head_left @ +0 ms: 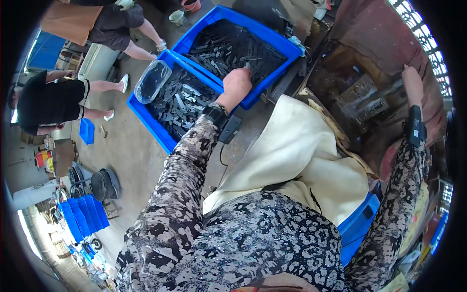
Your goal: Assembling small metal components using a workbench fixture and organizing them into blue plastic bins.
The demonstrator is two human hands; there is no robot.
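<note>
My left hand reaches over the near rim of the farther blue bin. Its fingers are closed, with the tip of a small flat dark piece showing at them. Many similar dark strips lie heaped in that bin. The nearer blue bin holds more flat strips, some shiny, and a clear plastic tub at its far left corner. At the right, my right hand is raised against a maroon sheet. Its fingers look closed; what they hold is hidden.
A dark, oily work surface with a metal block lies between my hands. Cream cloth covers my lap. Two other people stand at the left, one in black shorts. Blue crates and a small blue bin sit on the floor.
</note>
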